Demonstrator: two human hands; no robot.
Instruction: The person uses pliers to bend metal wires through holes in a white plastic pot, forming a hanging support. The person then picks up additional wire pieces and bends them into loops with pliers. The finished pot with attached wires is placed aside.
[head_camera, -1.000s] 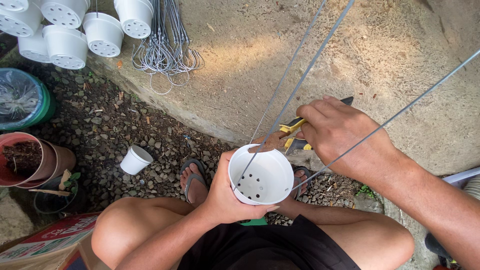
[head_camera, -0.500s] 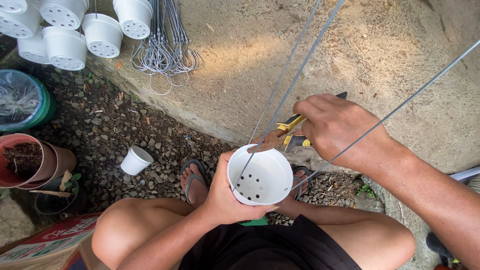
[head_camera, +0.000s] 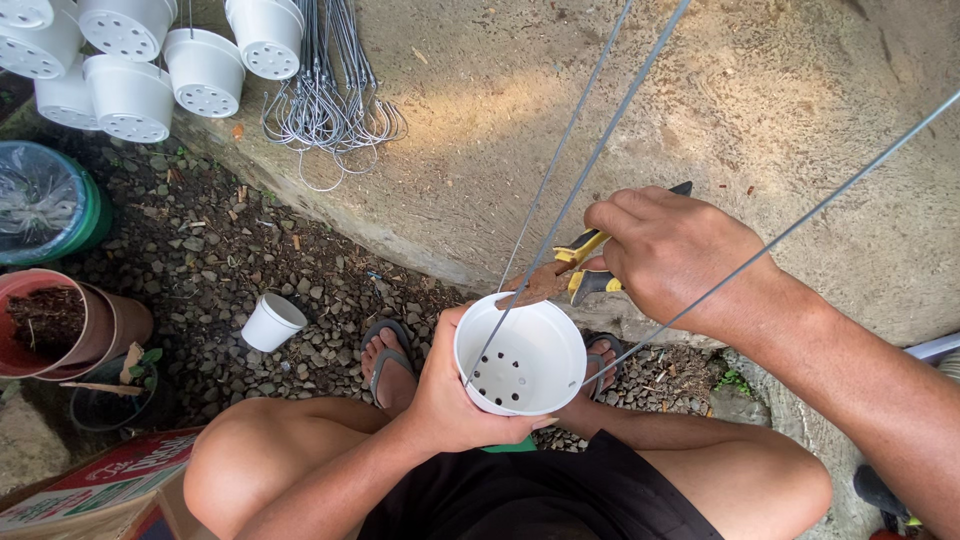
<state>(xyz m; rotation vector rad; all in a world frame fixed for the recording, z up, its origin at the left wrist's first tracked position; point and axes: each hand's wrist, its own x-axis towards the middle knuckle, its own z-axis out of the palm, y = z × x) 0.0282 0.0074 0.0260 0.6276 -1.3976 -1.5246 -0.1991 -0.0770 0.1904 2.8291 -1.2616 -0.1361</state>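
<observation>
Against the concrete slab (head_camera: 760, 110), three long wires (head_camera: 600, 150) are stretched down to a white perforated pot (head_camera: 520, 355), which is gripped from below by the left hand (head_camera: 455, 395) above the knees. Yellow-handled pliers (head_camera: 565, 272) are clenched in the right hand (head_camera: 670, 255), their rusty jaws set at the pot's rim. Smaller still, a white cup (head_camera: 270, 322) is seen on the gravel (head_camera: 230, 250).
</observation>
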